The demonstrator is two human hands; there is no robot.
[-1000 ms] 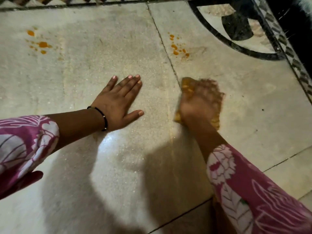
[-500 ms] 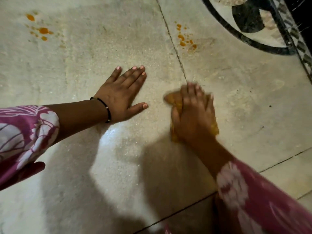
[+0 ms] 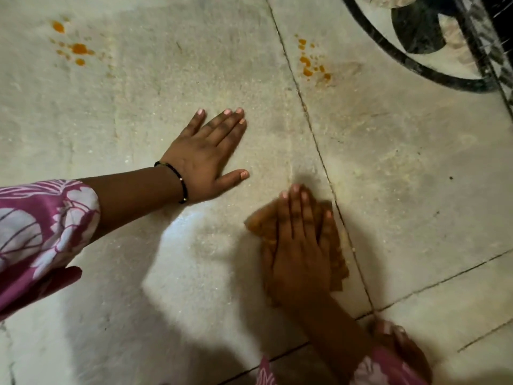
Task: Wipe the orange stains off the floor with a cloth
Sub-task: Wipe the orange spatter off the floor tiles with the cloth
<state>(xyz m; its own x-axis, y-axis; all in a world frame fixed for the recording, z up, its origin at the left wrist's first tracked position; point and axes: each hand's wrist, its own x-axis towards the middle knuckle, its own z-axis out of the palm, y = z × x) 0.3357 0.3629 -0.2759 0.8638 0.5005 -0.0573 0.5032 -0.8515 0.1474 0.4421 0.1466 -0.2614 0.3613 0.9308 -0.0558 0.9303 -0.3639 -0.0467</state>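
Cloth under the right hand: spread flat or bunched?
Bunched: the cloth shows crumpled edges around the flat right hand pressing it.

Pale stone floor [image 3: 172,87] with dark grout lines [image 3: 311,126]; a black inlay [image 3: 416,31] curves at the far right corner.

Floor [image 3: 194,79]: pale polished stone slabs, faintly speckled, glossy where light reflects, duller elsewhere. Inlay [image 3: 416,31]: dark veined stone, probably marble. Cloth [image 3: 261,223]: soft, matt, orange-brown fabric. Sleeve [image 3: 41,223]: smooth printed fabric. Bracelet [image 3: 177,176]: black beads.
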